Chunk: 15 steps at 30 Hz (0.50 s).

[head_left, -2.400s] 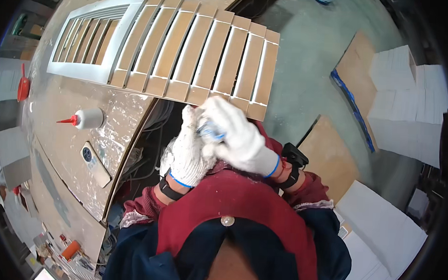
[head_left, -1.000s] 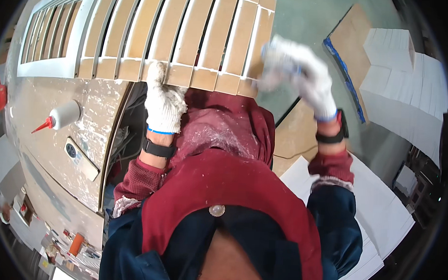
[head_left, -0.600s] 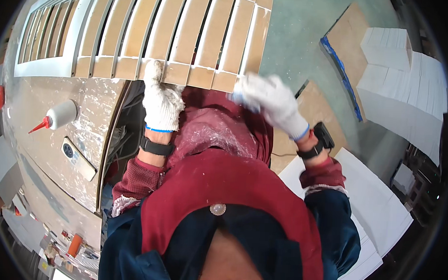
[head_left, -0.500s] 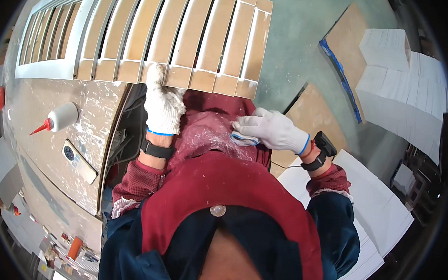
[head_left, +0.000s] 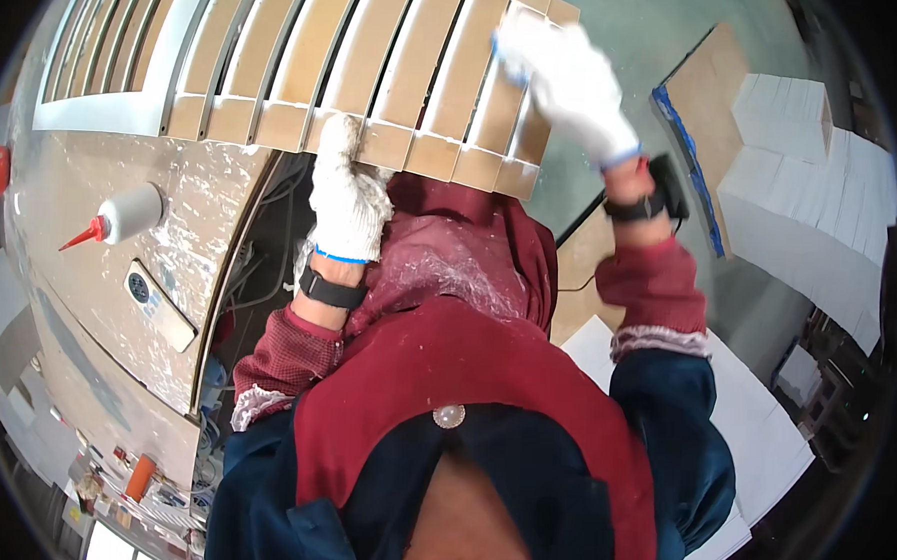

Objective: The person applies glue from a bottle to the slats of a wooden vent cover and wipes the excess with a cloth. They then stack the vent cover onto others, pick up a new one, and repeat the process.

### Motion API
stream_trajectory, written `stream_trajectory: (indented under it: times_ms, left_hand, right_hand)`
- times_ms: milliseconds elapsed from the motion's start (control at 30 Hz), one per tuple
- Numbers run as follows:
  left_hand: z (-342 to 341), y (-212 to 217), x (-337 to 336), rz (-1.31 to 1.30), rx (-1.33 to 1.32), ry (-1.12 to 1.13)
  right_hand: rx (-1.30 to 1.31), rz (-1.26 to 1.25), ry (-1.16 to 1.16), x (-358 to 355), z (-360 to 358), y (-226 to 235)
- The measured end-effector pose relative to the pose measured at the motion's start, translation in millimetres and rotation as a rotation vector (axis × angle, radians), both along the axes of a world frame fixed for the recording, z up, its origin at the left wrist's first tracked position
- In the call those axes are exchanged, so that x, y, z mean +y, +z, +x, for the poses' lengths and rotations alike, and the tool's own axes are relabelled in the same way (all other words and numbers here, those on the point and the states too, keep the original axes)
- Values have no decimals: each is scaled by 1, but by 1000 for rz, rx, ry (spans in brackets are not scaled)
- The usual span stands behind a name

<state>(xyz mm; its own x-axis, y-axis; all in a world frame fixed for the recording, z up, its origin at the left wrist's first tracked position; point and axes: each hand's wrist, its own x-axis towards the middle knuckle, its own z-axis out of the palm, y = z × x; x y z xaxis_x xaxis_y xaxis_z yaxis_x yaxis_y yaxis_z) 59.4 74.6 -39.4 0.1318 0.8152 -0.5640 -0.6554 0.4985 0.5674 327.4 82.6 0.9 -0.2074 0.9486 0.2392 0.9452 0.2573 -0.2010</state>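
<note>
A slatted panel (head_left: 402,73), with brown slats edged in white and a white frame at its left, lies across the bench and sticks out over my lap. My left hand (head_left: 349,211), in a white knit glove, grips its near edge with the thumb on top; the fingers are hidden below. Over the panel's right end is my right hand (head_left: 575,95), also gloved and blurred by motion. It is closed round a white cloth (head_left: 510,61) with a blue edge, at the outermost slats.
On the paint-spattered bench (head_left: 207,184) lie a white squeeze bottle (head_left: 133,213) with a red nozzle and a pale oblong device (head_left: 161,306). Stacks of white boards (head_left: 807,201) stand at the right, beside a brown board (head_left: 712,101) edged in blue. Cables hang below the bench edge.
My right hand has moved from my lap up and away to the panel's right end, with the cloth. The panel and my left hand appear shifted slightly right and up.
</note>
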Motion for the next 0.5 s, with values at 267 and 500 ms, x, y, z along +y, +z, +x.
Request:
stream_trajectory:
  times_ms: [267,500]
  left_hand:
    - [-2,0,6,-34,-43,36]
    - [-22,3,7,-19,-62,-12]
  right_hand:
    - [264,-542,454,-104,-61,14]
    - [-37,-1,-40,42,30,28]
